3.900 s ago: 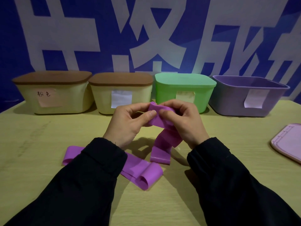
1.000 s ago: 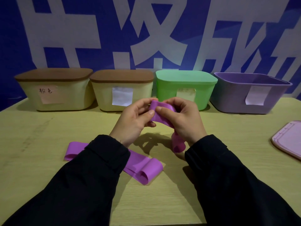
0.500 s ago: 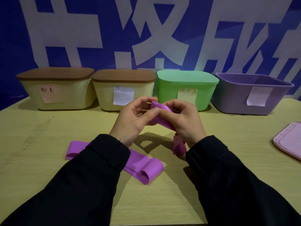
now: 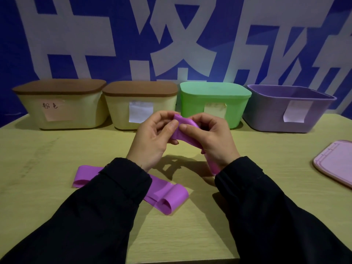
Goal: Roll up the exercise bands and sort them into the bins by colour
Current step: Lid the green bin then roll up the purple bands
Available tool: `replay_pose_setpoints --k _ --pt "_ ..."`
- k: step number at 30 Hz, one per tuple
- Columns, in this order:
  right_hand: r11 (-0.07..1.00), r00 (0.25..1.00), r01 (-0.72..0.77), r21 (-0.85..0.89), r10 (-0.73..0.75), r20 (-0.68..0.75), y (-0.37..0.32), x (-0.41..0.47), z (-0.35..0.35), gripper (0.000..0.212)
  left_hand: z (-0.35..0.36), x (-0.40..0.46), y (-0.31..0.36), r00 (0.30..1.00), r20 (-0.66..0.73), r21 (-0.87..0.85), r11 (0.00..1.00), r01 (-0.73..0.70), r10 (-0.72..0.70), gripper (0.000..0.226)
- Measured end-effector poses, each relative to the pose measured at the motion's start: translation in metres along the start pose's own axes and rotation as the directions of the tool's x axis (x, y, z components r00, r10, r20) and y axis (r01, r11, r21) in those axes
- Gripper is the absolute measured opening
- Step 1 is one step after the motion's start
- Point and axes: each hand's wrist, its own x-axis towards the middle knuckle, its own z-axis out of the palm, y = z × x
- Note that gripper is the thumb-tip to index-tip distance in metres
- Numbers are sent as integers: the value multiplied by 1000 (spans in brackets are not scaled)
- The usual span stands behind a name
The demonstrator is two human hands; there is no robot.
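Behind our wooden table (image 4: 57,161) hangs a blue wall with large white characters; four bins line the far edge, and only the purple bin (image 4: 285,115) stands uncovered; our left hand (image 4: 152,141) and right hand (image 4: 213,141), close together, pinch a purple band (image 4: 185,133) above the table; another band (image 4: 167,197) lies flat below our left sleeve.

We're seeing smooth, rubbery purple bands (image 4: 185,130), a pale wood-grain table (image 4: 190,235), matt plastic bins (image 4: 213,103) with paper labels (image 4: 140,112), and matt black cloth sleeves (image 4: 99,216).
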Motion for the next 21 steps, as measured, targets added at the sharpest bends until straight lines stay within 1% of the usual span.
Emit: replay_pose_setpoints --k 3,6,10,12,14,17,21 --pt "1000 1000 9 16 -9 -3 -1 -2 4 5 -1 1 -4 1000 -16 47 999 5 -4 19" --pt "996 1000 0 85 3 -26 -2 -5 7 9 -2 1 -4 999 -36 40 999 19 -18 22" --pt "999 999 -29 42 28 28 -1 -4 4 10 -4 2 -2 998 -55 15 1000 26 -25 32" --pt "997 997 -64 42 63 44 -1 -4 2 12 -7 3 -3 997 -70 9 1000 28 -28 31" --pt "997 998 -55 55 54 36 -1 -3 2 14 -7 3 -3 998 -60 -10 1000 30 -30 31" --pt "992 999 -45 121 45 5 -1 -2 3 11 -4 2 -1 999 -31 -24 999 31 -32 27" --pt "994 1000 -20 110 21 -4 0 -2 7 6 -1 0 0 998 -38 -49 997 57 -59 23"
